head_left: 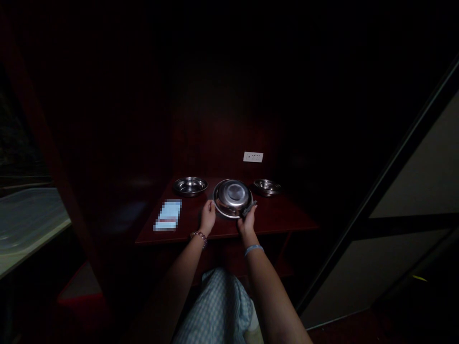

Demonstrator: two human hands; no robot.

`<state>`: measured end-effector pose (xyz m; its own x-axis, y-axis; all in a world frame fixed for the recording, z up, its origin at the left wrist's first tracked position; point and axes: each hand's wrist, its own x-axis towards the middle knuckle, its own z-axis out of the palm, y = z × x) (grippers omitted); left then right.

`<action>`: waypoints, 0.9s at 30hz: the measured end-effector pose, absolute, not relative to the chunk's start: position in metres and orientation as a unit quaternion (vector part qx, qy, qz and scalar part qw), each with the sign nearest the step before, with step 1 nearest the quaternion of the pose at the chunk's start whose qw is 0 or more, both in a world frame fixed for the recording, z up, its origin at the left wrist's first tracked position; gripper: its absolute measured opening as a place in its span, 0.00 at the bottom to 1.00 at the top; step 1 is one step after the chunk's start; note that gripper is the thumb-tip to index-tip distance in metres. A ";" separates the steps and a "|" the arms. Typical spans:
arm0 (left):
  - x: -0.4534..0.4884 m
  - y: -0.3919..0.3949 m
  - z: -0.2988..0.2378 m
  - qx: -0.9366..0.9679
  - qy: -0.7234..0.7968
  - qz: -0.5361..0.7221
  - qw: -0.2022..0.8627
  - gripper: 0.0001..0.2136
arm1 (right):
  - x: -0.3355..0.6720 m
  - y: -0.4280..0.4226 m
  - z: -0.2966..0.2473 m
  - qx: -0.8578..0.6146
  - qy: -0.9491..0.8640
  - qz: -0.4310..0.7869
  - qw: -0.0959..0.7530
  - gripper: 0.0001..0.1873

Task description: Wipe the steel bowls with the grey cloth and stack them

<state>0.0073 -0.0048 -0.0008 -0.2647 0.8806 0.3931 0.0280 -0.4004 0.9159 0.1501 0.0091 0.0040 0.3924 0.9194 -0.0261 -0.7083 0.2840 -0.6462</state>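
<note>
A shiny metal bowl (234,195), its underside facing me, is held between my two hands above the desk. My left hand (207,216) is closed on the bowl's rim at its left. At the lower right, my right hand (248,220) grips the bowl and has a dark grey cloth (250,209) pressed against its outside. Behind and to the left, another metal bowl (191,186) stands upright on the desk. To the right sit nested metal bowls (267,187), also upright; their number is hard to tell.
The dark red desk (287,219) has a blurred-out bright sheet or screen (168,215) at its left. A white power socket (253,156) is on the back wall. A pale table (36,239) with a clear plastic cover stands far left, and a light panel (401,267) rises at right.
</note>
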 end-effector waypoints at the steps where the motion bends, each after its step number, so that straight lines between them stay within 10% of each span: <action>1: 0.007 -0.005 -0.001 0.514 0.443 0.660 0.322 0.11 | 0.150 0.010 0.003 -0.291 -0.176 0.523 0.782 0.29; 27: 0.007 -0.011 0.002 0.537 0.534 0.601 0.254 0.12 | 0.150 0.004 0.006 -0.310 -0.160 0.507 0.788 0.30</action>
<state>0.0075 -0.0108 0.0024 -0.2932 0.8797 0.3743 0.2690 -0.2998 0.9153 0.1499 0.0037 0.0059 0.4339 0.8988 -0.0625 -0.7000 0.2927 -0.6514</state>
